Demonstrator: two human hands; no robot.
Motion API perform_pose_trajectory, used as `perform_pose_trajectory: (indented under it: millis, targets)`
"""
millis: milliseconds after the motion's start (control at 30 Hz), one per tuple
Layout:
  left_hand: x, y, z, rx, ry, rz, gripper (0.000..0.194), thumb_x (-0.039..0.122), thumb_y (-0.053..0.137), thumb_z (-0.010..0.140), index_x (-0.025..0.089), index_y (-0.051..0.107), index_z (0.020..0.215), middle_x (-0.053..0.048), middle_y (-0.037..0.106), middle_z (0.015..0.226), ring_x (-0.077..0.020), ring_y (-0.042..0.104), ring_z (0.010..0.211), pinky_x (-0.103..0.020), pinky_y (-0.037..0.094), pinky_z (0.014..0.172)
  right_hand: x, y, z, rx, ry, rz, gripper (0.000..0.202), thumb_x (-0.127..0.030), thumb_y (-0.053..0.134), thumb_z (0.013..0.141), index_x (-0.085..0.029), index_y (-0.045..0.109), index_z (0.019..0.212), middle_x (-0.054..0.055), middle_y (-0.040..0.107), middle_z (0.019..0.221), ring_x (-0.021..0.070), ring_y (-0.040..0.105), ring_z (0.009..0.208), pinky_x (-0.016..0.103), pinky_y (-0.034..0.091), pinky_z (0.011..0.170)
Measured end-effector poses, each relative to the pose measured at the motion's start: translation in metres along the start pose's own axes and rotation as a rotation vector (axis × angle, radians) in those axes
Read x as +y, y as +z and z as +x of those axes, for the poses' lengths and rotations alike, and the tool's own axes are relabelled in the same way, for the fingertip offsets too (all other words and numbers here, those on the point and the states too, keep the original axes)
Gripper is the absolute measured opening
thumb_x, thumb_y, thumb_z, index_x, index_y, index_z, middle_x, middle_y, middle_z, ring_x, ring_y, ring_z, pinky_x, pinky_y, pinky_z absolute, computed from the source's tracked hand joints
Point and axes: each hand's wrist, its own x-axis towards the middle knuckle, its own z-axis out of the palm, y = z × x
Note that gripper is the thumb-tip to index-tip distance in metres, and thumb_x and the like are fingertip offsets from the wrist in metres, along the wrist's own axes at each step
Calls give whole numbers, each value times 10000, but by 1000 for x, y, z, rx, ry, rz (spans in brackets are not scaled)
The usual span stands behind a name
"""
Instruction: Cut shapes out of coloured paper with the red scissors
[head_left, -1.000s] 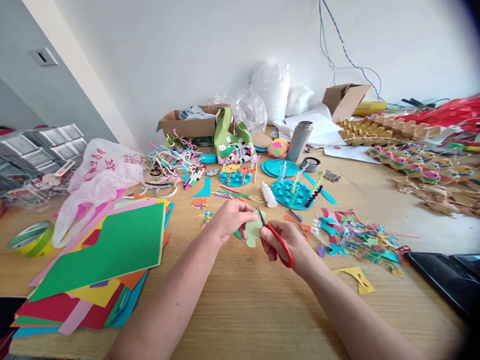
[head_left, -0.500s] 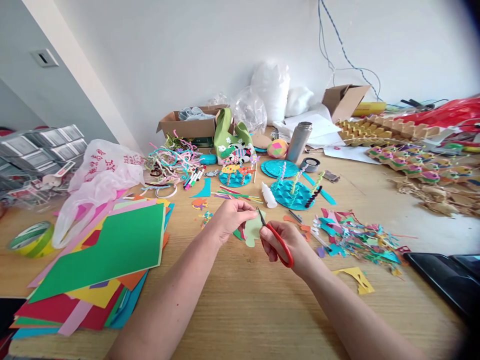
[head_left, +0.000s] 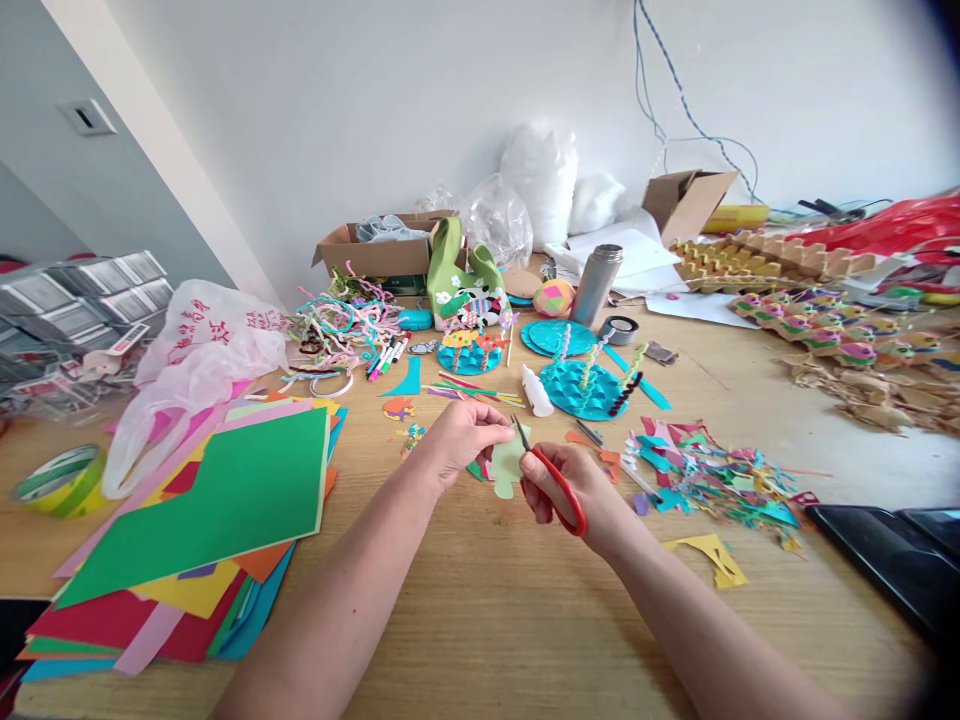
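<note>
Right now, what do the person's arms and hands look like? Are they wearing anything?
The left hand and right hand are bare, without gloves. No sleeves, watch or bracelet show on either forearm. I see no rings, but some fingers are hidden.

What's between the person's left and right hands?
In the head view, pale green paper and the scissor blades lie between the left hand and the right hand.

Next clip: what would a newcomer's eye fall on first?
Probably the large green sheet atop the paper stack, at left. Next, near the centre, the right hand holds red scissors and the left hand pale green paper. A heap of colourful scraps lies to their right.
</note>
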Motion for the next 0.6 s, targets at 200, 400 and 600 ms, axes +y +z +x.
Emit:
perform_pose_trajectory:
  millis: [200,400,600]
  targets:
    - [0,0,1,-6,6,-4,101,195,657,662,107,625,702,13,551,547,-60,453,446,-187,324,439,-2,1,-1,8,16,1,460,-605,633,749,-180,488,652,-18,568,501,88,504,385,189,288,357]
    - [0,0,0,0,13,-9,134,222,674,648,108,626,702,12,547,555,-61,449,458,-188,327,441,0,0,1,12,29,18,464,-614,652,725,-179,500,669,-25,561,489,87,495,367,189,292,350]
    - [0,1,-1,4,16,-2,111,216,648,669,114,624,706,14,542,554,-64,448,457,-191,331,442,-1,0,1,10,29,14,470,-622,653,721,-186,490,657,-19,566,496,95,499,376,195,289,348]
